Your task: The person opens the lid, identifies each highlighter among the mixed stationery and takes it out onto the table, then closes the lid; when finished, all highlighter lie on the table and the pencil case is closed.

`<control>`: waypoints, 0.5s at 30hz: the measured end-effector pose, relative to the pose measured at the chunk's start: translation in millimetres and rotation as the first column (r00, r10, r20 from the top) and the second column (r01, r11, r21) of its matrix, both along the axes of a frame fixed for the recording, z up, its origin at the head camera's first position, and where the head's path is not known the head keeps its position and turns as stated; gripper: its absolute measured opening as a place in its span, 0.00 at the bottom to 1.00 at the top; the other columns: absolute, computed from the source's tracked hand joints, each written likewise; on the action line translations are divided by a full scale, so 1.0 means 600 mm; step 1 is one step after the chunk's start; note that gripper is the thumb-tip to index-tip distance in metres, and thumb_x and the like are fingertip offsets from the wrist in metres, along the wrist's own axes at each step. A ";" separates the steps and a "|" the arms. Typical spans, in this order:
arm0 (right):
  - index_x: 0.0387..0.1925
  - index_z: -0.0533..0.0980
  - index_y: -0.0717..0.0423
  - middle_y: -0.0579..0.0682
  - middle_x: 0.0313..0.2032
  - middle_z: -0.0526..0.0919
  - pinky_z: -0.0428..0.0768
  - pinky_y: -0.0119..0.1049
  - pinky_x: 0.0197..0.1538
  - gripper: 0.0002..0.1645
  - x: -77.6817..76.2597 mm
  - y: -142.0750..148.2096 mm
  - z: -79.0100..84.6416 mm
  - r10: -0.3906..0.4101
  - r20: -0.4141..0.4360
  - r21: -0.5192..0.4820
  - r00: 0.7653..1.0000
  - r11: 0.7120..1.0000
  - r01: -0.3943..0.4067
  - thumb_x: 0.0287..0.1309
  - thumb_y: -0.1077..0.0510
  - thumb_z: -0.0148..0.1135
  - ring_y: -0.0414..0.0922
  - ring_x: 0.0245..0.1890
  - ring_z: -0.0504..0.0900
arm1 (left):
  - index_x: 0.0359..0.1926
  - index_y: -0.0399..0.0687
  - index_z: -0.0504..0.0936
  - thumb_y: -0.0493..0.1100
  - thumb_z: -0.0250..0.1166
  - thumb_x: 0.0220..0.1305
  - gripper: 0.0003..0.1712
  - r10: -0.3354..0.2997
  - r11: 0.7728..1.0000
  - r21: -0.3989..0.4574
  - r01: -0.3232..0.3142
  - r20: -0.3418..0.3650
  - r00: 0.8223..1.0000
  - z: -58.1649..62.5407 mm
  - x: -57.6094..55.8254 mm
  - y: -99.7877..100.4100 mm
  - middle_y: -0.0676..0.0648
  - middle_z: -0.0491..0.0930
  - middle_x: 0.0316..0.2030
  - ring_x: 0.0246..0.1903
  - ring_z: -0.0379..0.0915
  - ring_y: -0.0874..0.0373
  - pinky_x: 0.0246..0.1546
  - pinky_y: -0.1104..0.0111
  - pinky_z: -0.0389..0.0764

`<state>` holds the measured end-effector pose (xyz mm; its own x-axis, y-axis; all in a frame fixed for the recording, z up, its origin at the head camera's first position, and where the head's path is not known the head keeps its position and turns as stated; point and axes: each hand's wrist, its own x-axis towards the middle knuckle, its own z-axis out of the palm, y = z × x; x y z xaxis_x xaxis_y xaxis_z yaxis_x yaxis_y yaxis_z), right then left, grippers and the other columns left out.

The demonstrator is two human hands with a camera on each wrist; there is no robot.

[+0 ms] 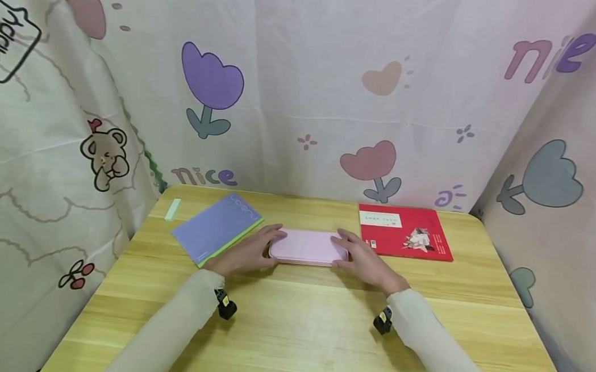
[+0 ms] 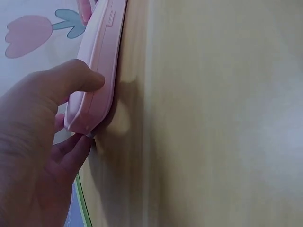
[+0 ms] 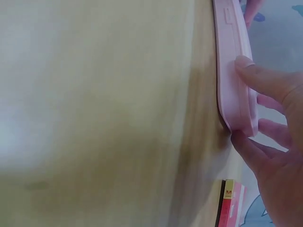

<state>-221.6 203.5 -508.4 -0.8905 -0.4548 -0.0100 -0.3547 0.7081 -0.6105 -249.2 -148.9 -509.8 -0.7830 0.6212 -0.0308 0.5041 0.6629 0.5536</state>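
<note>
A pink pencil case [image 1: 308, 246] with rounded corners lies flat near the table's far side, between both hands. My left hand [image 1: 253, 250] grips its left end; in the left wrist view the thumb presses the front side of the pencil case [image 2: 101, 66] and other fingers reach around the end. At the opposite end, my right hand [image 1: 365, 260] holds it the same way, its thumb on the front side of the pencil case [image 3: 232, 90] in the right wrist view. A small latch shows midway along that front side. The lid looks closed.
Left of the case lies a blue notebook [image 1: 217, 226] with a green edge, partly behind the left forearm. A pale strip [image 1: 172, 209], perhaps an eraser, sits at the far left corner. A red book [image 1: 405, 232] lies at the right. Printed cloth [image 1: 303, 95] hangs behind the table.
</note>
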 end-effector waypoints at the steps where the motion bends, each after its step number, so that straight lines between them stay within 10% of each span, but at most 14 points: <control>1: 0.81 0.69 0.53 0.60 0.85 0.59 0.75 0.62 0.77 0.46 -0.004 -0.001 0.000 0.005 -0.004 0.003 1.000 1.000 -0.005 0.67 0.50 0.77 0.63 0.83 0.62 | 0.82 0.42 0.66 0.41 0.72 0.70 0.44 -0.003 1.000 -0.001 0.003 -0.001 1.000 0.000 -0.003 0.000 0.36 0.54 0.86 0.84 0.54 0.36 0.82 0.46 0.66; 15: 0.81 0.70 0.49 0.58 0.85 0.61 0.73 0.67 0.78 0.46 -0.043 -0.003 0.011 -0.007 0.002 0.083 1.000 0.997 0.006 0.67 0.46 0.77 0.61 0.83 0.62 | 0.85 0.47 0.62 0.42 0.68 0.74 0.44 -0.050 0.996 -0.069 0.051 0.025 0.998 0.016 -0.035 0.003 0.34 0.48 0.87 0.86 0.49 0.35 0.83 0.40 0.62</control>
